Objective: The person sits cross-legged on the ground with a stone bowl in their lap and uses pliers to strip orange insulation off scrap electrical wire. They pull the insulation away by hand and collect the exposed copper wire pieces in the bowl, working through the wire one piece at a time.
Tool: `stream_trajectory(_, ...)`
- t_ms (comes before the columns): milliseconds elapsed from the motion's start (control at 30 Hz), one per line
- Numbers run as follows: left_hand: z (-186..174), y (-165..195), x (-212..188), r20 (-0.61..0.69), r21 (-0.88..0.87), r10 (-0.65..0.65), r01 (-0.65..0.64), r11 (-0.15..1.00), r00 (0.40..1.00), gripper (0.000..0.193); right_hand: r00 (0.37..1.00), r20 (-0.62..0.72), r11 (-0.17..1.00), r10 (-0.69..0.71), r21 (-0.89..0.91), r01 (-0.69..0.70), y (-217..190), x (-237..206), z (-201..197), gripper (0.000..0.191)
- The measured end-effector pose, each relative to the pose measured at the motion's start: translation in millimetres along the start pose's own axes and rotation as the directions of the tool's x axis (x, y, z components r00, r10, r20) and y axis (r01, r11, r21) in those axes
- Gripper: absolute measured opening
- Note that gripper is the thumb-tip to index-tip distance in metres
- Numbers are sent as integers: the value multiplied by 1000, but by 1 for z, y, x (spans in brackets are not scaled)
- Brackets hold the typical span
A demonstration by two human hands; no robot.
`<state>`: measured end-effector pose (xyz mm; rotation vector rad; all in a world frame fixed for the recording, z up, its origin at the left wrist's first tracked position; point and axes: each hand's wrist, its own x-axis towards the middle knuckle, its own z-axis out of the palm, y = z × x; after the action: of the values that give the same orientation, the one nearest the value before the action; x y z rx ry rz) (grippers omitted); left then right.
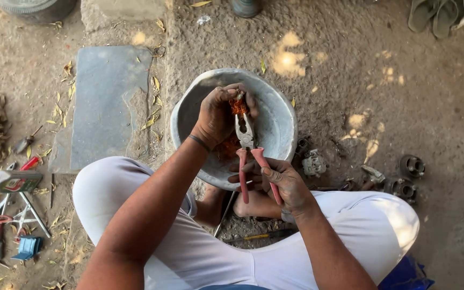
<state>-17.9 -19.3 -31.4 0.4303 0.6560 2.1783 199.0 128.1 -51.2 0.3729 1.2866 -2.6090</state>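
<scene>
Tools lie scattered on the dirt floor (350, 80) at the far left: a red-handled screwdriver (27, 142), metal spanners (25, 212) and a small blue part (27, 247), beside a flat grey stone slab (103, 102). None of these crowd the work. In the middle, the left hand (216, 115) is curled shut around a small rust-orange part (238, 106), holding it over a battered grey metal bowl (277, 123). The red-handled pliers (249, 153) bite that part from below, and the right hand (280, 182) wraps both handles, fingers closed tight on them. Judging by this, the grip will hold best if the left hand pins the part firmly while the right squeezes evenly and keeps the nose square, so it cannot slip towards the left fingertips, which sit just beside the nose. To the right, small grey metal castings (313, 162) and round dark metal fittings (412, 166) rest on the ground, well apart from the hands, and sandals (433, 13) lie far off.
</scene>
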Motion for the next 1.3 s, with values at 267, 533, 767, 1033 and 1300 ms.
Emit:
stream_trajectory(267, 8, 3, -3, 59, 114, -41, 34, 993, 997, 41, 993, 114, 974, 22, 222, -47, -17, -3, 22, 46)
stream_trajectory(533, 20, 4, 0, 179, 13, 23, -26, 1000, 984, 43, 946, 320, 896, 48, 404, -182, -27, -13, 46, 58)
stream_trajectory(767, 28, -3, -6, 203, 143, 103, -134, 981, 974, 70, 973, 231, 917, 23, 384, -113, -20, -10, 39, 52)
stream_trajectory(1033, 37, 6, -5, 211, 160, 143, -178, 971, 967, 52, 974, 228, 869, -4, 483, -110, -14, -8, 45, 44)
stream_trajectory(1300, 42, -3, -3, 2, 496, 86, -76, 865, 996, 34, 1000, -5, 999, -13, 35, 13, -1, 2, 37, 25)
